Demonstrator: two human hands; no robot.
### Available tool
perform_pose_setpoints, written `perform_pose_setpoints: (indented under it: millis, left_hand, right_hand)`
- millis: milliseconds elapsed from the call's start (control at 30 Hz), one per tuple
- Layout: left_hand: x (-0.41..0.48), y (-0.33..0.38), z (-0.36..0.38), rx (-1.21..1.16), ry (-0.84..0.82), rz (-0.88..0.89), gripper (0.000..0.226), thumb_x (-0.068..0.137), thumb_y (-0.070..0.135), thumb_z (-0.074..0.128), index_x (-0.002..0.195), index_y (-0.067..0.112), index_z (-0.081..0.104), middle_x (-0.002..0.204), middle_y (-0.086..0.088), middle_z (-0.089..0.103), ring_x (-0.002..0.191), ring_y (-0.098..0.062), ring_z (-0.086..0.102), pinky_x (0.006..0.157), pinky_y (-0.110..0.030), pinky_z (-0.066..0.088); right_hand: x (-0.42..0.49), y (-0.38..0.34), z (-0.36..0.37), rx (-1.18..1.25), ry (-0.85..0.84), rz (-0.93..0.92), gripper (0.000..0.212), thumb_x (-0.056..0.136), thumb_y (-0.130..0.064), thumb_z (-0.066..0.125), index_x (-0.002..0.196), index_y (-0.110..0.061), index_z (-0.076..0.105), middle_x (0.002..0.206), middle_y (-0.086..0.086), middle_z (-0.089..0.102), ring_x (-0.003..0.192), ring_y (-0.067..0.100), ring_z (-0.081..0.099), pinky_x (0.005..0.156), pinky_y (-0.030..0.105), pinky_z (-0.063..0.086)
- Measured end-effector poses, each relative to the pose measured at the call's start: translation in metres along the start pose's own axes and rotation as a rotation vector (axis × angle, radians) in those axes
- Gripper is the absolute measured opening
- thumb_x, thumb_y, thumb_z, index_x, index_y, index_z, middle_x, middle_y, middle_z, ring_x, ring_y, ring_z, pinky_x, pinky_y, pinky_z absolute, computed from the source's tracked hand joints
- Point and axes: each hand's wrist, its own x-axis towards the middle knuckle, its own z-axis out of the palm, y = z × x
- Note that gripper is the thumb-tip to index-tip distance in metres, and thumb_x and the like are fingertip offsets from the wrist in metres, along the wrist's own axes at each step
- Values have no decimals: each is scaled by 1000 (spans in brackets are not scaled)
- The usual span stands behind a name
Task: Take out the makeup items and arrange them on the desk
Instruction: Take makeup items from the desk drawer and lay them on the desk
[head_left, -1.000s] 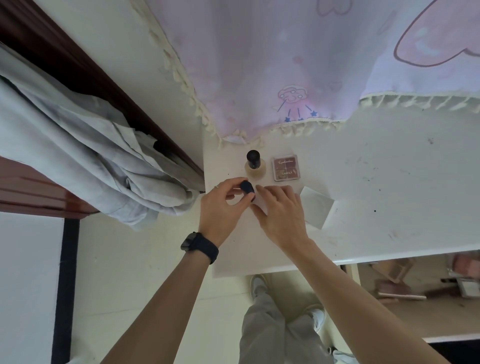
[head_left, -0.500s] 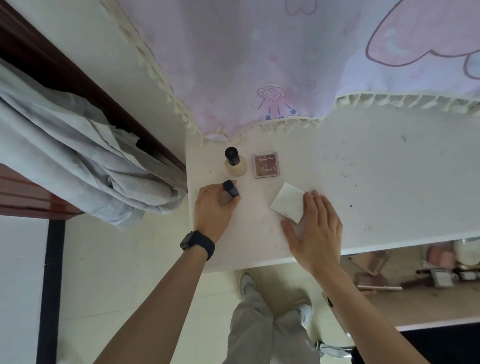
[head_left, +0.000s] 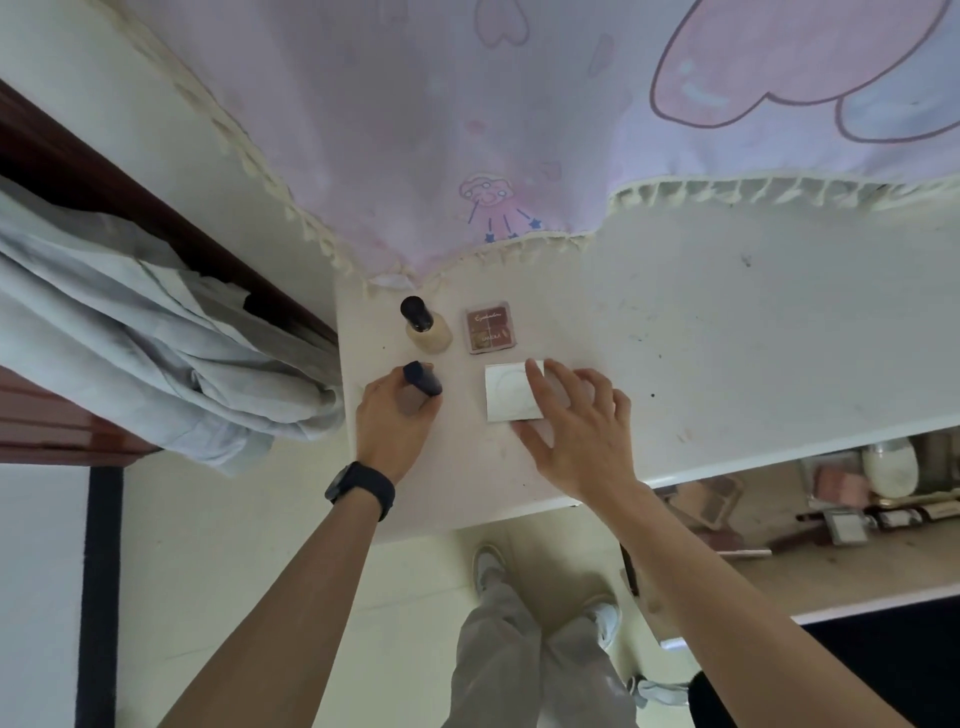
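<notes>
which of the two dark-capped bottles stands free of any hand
The beige bottle beside the brown palette; the taupe bottle is gripped by the left hand.

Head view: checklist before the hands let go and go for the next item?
1. Dark-capped tube standing on desk: cannot tell, left hand grips it.
2. White case flat on desk: ok, right hand rests on it.
3. Bottle upright: ok.
4. Palette flat on desk: ok.
5. Drawer open, more items inside: ok.
</notes>
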Motion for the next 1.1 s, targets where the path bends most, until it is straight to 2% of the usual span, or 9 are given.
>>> perform_pose_setpoints:
  millis: [133,233,300,400,500,567,767,900,1100]
  left_hand:
    - [-32,6,2,-90,63,-65,44,83,7,67,106,42,52,117,14,62,104,-7,57,90,-29,46]
    - [-79,4,23,-157,204,-133,43,85,9,71,118,26,50,113,1,59,99,-18,57,89,-39,51]
    - [-108,10,45,-156,198,-24,39,86,9,73,114,24,52,106,-1,60,92,-10,57,84,-31,52]
    - [-137,27,86,-151,23,153,34,87,9,72,110,28,57,102,4,61,91,-3,58,77,-9,44]
    - [-159,43,136,-24,-240,439,16,91,21,63,107,20,62,102,6,61,89,-6,59,76,-16,48]
    - [-170,49,171,115,-392,559,17,91,26,59,107,20,64,101,2,63,87,-13,61,71,-27,53]
    - [-178,74,252,637,-781,478,39,97,17,53,136,15,46,129,-9,54,123,-29,49,86,-43,51]
    - [-181,68,284,845,-781,342,39,98,4,42,137,5,39,134,-16,53,124,-34,51,91,-45,50]
    - [-180,70,293,989,-800,329,37,102,6,33,132,9,55,132,-13,59,124,-32,54,94,-40,47]
  right_hand:
    - [-17,5,-16,192,-101,46,89,92,-51,58,161,-22,12,157,-1,38,141,25,34,113,42,34]
    - [-63,21,-30,361,-5,164,77,94,-37,62,157,-14,25,146,2,49,131,23,44,109,38,40]
    - [-106,39,-35,415,74,270,66,92,-28,67,150,-15,38,133,-2,57,121,19,49,105,31,39]
    - [-166,84,-34,312,26,436,49,90,-28,65,137,-18,51,119,-3,62,113,22,52,100,37,43]
    - [-202,138,-32,-5,-252,502,44,91,-37,43,129,-21,60,124,0,61,118,27,53,101,40,43]
    - [-208,165,-37,-64,-343,589,40,89,-33,55,126,-22,62,126,2,63,120,29,54,99,44,44]
    - [-178,208,-32,-135,-535,528,42,90,-30,54,132,-34,57,137,-7,57,131,24,43,105,41,33]
    - [-160,220,-17,-143,-695,458,45,88,-18,55,132,-30,56,137,-2,57,134,28,38,107,44,31]
    - [-148,221,-4,-127,-780,437,40,92,-22,54,130,-18,48,136,7,58,137,33,37,104,46,33]
